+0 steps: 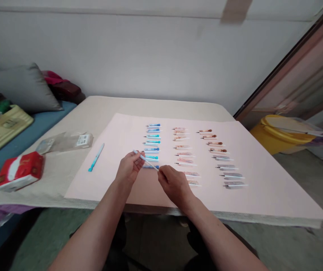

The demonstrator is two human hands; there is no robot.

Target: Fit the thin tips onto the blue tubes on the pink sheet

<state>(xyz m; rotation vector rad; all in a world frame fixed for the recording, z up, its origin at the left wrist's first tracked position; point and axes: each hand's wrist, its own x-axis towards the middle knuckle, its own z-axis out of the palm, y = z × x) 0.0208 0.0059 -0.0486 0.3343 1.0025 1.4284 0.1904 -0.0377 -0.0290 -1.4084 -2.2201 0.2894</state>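
My left hand (130,165) is closed on a white pen barrel (135,152), pinched between thumb and fingers. From it a thin white pen refill (151,165) runs down to the right, its other end inside my closed right hand (175,183). Whether the refill sits inside the barrel is hidden by the fingers. Behind my hands, blue and turquoise pen parts (152,136) lie in a column, each with a thin refill beside it; the lowest ones are partly covered. A white and turquoise pen (96,158) lies alone to the left.
A pink sheet (265,180) covers much of the table (107,103). More columns hold pinkish pen parts (182,146), brown-topped ones (216,143) and greyish ones (233,184). At left are a red tissue pack (34,165) and a clear plastic bag (65,143). A yellow bucket (274,137) stands right.
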